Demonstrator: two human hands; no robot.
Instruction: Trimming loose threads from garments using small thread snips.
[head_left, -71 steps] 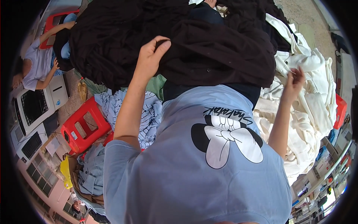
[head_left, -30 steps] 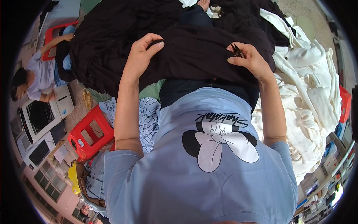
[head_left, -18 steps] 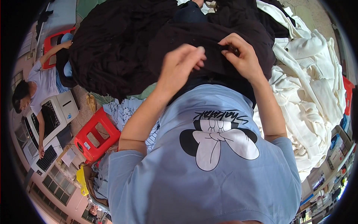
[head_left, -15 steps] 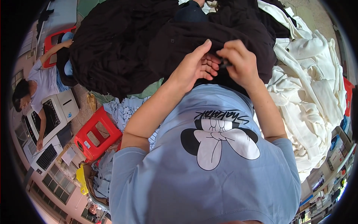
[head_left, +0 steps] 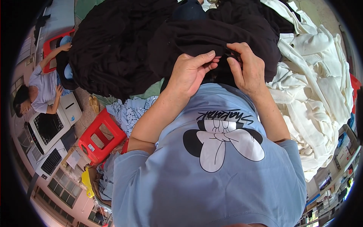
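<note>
A black garment (head_left: pixel 211 38) lies across my lap, over a larger heap of black clothes (head_left: pixel 113 53). My left hand (head_left: pixel 191 72) and my right hand (head_left: pixel 245 68) meet at the garment's near edge, fingertips almost touching. Both pinch a small dark part of the fabric between thumb and fingers. What exactly sits between the fingertips is too small to tell. My light blue printed shirt (head_left: pixel 211 166) fills the lower middle of the view.
A pile of white garments (head_left: pixel 317 87) lies to my right. A red plastic stool (head_left: pixel 100 138) and a patterned blue-white cloth (head_left: pixel 130 113) are at my left. Another person (head_left: pixel 45 85) sits at far left beside white crates (head_left: pixel 47 126).
My hands were spread apart on the black pile; they have come together at the garment's near edge and now pinch the same spot. The view has shifted slightly.
</note>
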